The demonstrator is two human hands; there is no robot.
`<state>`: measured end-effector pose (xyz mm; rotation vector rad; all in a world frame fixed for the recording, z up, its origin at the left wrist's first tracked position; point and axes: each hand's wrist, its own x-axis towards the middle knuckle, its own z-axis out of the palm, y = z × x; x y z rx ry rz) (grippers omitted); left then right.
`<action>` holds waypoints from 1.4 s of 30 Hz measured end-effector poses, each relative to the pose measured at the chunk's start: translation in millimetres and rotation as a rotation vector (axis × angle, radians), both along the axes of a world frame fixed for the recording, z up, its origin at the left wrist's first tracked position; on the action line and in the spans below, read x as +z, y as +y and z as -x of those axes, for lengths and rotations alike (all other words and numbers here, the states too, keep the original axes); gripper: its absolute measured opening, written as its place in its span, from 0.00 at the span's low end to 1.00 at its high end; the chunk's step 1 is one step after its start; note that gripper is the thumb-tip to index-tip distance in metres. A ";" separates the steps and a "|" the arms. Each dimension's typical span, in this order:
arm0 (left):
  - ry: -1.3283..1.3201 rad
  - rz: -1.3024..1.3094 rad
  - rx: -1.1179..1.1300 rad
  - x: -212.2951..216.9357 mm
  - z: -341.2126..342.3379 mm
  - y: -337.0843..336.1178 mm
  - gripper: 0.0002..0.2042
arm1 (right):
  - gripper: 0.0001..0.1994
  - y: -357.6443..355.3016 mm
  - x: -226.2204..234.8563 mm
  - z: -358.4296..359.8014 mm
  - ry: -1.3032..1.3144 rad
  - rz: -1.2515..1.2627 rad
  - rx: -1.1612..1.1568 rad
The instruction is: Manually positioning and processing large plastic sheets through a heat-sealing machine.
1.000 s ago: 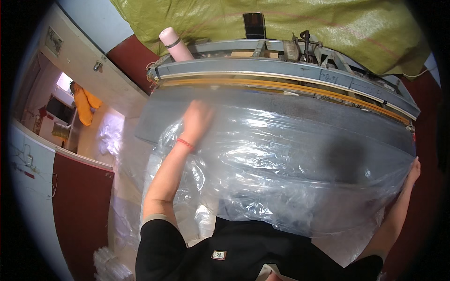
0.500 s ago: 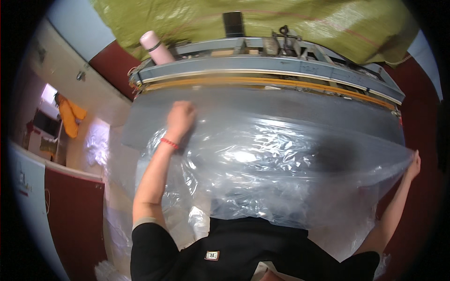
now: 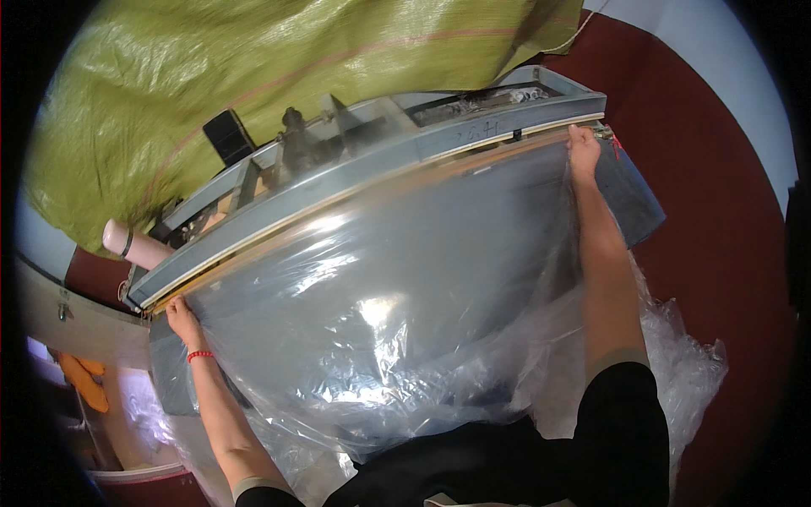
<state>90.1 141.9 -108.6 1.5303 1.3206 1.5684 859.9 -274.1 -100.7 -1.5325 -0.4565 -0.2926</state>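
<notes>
A large sheet of clear plastic film (image 3: 372,313) is stretched between my two hands over a grey work surface (image 3: 629,198). My left hand (image 3: 182,321), with a red bead bracelet on its wrist, is closed on the film's edge near the left end of an orange-brown strip (image 3: 253,262). At the strip's right end my right hand (image 3: 583,154) pinches the film's other corner. Between them the far edge of the film lies along the strip, in front of a long blue-grey metal frame (image 3: 380,169). Loose folds of film hang toward my body.
A pink bottle (image 3: 139,247) leans at the frame's left end. Behind the frame a dark phone-like slab (image 3: 228,138) rests against a yellow-green woven sheet (image 3: 279,68). More crumpled film (image 3: 680,355) spreads at the right over the dark red floor (image 3: 710,245).
Both hands have moved forward to the strip, the left going outward to its left end. The film now reaches up to the strip. My view has turned.
</notes>
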 end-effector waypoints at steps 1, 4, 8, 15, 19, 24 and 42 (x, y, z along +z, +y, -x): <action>-0.090 -0.031 -0.109 0.3 -4.3 0.9 0.08 | 0.11 4.5 -2.3 0.1 0.002 0.004 -0.007; -0.021 -0.022 -0.064 3.0 -0.6 3.1 0.08 | 0.10 17.0 -0.9 8.0 0.051 -0.033 -0.049; -0.120 -0.176 -0.101 -2.5 2.1 12.1 0.08 | 0.10 16.4 -12.0 -16.2 0.039 -0.039 -0.191; -0.236 0.082 -0.042 20.8 -13.3 -23.8 0.06 | 0.08 19.2 14.5 23.7 -0.091 -0.041 -0.395; -0.273 0.059 -0.005 17.5 -9.4 -16.2 0.04 | 0.10 9.9 22.1 24.9 -0.090 -0.008 -0.364; -0.260 0.047 0.024 18.3 -6.3 -19.1 0.06 | 0.17 2.8 31.1 36.5 0.164 0.088 -0.057; -0.036 0.003 -0.496 145.4 17.3 -249.9 0.03 | 0.12 64.0 165.6 372.3 -0.526 0.271 0.613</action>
